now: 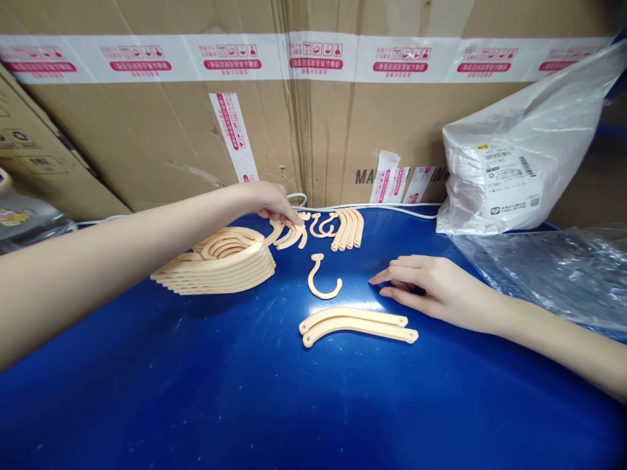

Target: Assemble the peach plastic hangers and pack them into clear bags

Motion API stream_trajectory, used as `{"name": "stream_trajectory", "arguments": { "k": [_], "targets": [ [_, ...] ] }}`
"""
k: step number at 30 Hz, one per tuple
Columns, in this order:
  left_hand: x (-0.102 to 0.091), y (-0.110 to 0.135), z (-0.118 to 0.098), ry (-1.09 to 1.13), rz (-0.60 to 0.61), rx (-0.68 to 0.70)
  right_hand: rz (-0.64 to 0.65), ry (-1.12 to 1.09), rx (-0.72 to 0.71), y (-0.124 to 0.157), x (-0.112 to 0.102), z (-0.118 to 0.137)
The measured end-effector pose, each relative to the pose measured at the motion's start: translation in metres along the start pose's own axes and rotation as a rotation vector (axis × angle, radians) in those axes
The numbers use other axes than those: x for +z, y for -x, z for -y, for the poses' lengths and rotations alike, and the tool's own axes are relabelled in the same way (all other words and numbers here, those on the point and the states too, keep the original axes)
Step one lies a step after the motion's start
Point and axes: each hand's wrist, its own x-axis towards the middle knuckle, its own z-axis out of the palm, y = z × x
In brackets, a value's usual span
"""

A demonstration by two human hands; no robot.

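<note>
My left hand point(279, 207) reaches over the back of the blue table, fingers pinched together at a group of cream curved hanger pieces point(292, 237); the exact grip is partly hidden. My right hand point(426, 287) hovers low or rests at the right, thumb and index finger apart, with nothing between them. Left of it lies a single cream hanger hook point(323, 279). Nearer me, two curved hanger arms point(360, 325) lie side by side. A stack of folded cream hangers point(220, 267) sits under my left forearm.
More hooks point(323, 225) and a row of hanger arms point(347, 228) lie at the back of the blue table point(274, 398). Behind stands a large cardboard box point(161, 130). A white plastic bag point(519, 156) and clear plastic film point(553, 267) occupy the right side. A white cable point(401, 210) runs along the back.
</note>
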Motion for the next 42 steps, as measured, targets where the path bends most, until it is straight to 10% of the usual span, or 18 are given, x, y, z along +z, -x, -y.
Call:
{"name": "stream_trajectory", "arguments": {
  "k": [34, 42],
  "targets": [
    [0.015, 0.008, -0.014, 0.095, -0.102, -0.137, -0.004, 0.003, -0.003, 0.000, -0.002, 0.002],
    [-0.010, 0.013, -0.015, 0.128, -0.174, -0.103, 0.002, 0.000, 0.005, 0.000, -0.003, 0.003]
  ]
}}
